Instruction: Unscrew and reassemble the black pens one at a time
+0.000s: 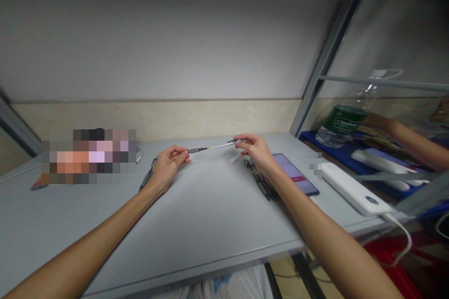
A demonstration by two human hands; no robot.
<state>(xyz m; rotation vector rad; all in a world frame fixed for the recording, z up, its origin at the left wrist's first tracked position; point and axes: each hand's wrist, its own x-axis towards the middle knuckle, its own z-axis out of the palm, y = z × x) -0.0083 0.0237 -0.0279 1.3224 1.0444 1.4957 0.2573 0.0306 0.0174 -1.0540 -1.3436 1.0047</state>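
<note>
My left hand (169,168) pinches the dark grip section of a pen (198,150) above the desk. From its tip end a yellow band and a thin pale refill (220,145) reach across to the right. My right hand (255,150) is closed at the fingertips on a slim dark and clear pen barrel (237,140). Whether the refill lies inside that barrel or beside it, I cannot tell. Another dark pen (147,175) lies by my left wrist, partly hidden. Several dark pens (260,181) lie bunched below my right hand.
A phone (296,175) with its screen lit lies right of the pens. Beyond it is a white power strip (354,189) with a cable. A water bottle (345,119) stands on a blue surface behind the metal frame. Blurred-out items (89,156) sit on the grey desk (203,224) at left.
</note>
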